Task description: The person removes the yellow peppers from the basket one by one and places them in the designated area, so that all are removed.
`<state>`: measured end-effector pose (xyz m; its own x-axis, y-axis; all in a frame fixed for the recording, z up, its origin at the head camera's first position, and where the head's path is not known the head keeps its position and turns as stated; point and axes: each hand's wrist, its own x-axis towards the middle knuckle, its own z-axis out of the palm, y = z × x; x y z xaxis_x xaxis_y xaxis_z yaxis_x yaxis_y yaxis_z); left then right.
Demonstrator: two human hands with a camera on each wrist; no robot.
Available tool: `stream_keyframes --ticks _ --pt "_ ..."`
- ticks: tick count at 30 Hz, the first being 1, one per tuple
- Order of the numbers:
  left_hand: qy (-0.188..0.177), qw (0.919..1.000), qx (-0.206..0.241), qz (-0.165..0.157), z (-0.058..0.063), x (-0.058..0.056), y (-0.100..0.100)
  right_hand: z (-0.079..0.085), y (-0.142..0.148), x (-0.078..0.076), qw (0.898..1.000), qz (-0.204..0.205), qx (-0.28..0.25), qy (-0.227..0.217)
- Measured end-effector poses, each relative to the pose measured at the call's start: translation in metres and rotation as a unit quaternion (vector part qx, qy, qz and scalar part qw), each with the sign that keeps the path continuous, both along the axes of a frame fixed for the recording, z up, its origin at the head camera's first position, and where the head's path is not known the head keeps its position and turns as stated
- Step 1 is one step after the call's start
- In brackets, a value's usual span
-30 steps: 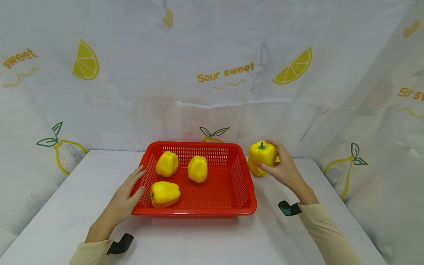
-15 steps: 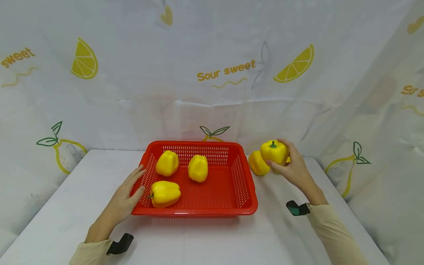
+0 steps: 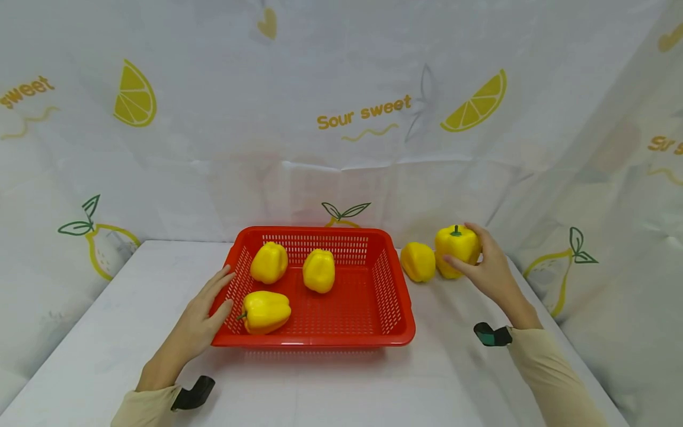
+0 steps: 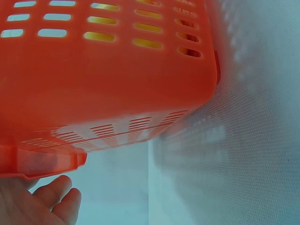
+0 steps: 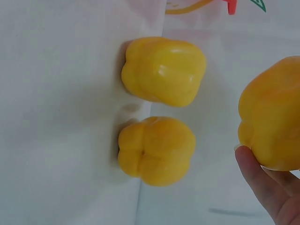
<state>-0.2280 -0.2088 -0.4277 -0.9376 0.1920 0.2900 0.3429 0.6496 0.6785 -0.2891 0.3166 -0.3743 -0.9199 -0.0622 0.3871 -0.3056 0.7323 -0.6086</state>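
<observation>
My right hand (image 3: 488, 267) holds a yellow bell pepper (image 3: 458, 242) upright, green stem up, right of the basket. Thumb and fingers grip its sides; in the right wrist view this pepper (image 5: 276, 115) appears apart from two others. One of those, a yellow bell pepper (image 3: 418, 261), lies beside the basket. The other (image 5: 157, 151) is mostly hidden behind the held one in the head view. My left hand (image 3: 194, 323) rests at the left rim of the red basket (image 3: 315, 341), fingers fairly straight; two fingertips (image 4: 68, 204) show below the rim in the left wrist view.
Inside the basket lie three yellow bell peppers, at back left (image 3: 269, 263), middle (image 3: 318, 271) and front left (image 3: 265, 312). Behind the white table (image 3: 299, 391) hangs a cloth (image 3: 240, 178) printed with lemons. Black straps with camera mounts (image 3: 194, 394) sit on both wrists.
My right hand has moved right with its pepper, away from the basket. The pepper beside the basket is now uncovered. My left hand and the basket stay in place.
</observation>
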Motion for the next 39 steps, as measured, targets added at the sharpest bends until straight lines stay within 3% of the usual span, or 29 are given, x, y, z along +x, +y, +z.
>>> stream_keyframes --ticks 14,39 --pt "0.001 1.0000 0.001 -0.001 0.002 0.001 0.001 0.002 0.016 -0.003 0.998 -0.046 -0.003 -0.044" --pt "-0.001 1.0000 -0.002 0.000 -0.001 -0.001 -0.001 -0.008 0.044 -0.008 0.998 -0.065 0.012 -0.011"
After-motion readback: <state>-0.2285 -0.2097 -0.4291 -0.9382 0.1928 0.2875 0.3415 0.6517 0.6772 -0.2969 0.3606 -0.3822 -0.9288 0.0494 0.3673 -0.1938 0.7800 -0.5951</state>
